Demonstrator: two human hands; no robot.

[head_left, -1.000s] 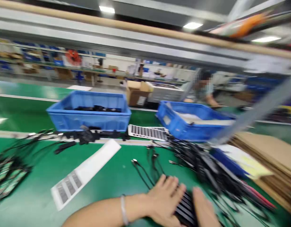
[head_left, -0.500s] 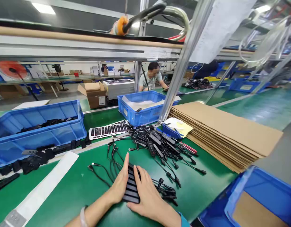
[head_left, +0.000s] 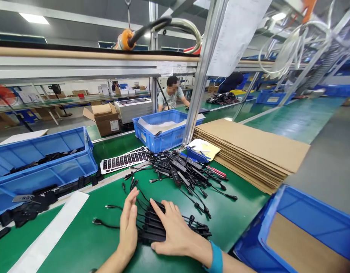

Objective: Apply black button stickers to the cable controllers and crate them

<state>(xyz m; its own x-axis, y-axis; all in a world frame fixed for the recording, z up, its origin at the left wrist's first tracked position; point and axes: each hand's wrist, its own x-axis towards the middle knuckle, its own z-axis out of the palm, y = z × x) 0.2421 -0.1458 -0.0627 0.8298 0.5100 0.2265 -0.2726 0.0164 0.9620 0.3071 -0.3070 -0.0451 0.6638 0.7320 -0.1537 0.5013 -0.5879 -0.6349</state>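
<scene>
Several black cabled modules (head_left: 153,226) lie side by side on the green table (head_left: 84,235). My right hand (head_left: 176,231) rests over their right part, thumb and fingers spread. Left of the row, my left hand (head_left: 128,223) is held on edge, its fingers stretched out and nothing inside them. Thin black cables run from the modules toward the upper left, and more with connectors stick out to the right. Farther back is a tangled pile of black controllers (head_left: 177,167) with cables.
Label sheets (head_left: 124,159) lie behind the left hand. Blue bins stand at the left (head_left: 64,163), back (head_left: 163,138) and lower right (head_left: 263,231). Stacked cardboard (head_left: 249,148) is at the right, beside a metal post (head_left: 197,87). A person (head_left: 172,94) sits across the table.
My left hand has moved left, away from the modules. The modules have spread slightly, with my right hand still over them. The view has shifted to the right.
</scene>
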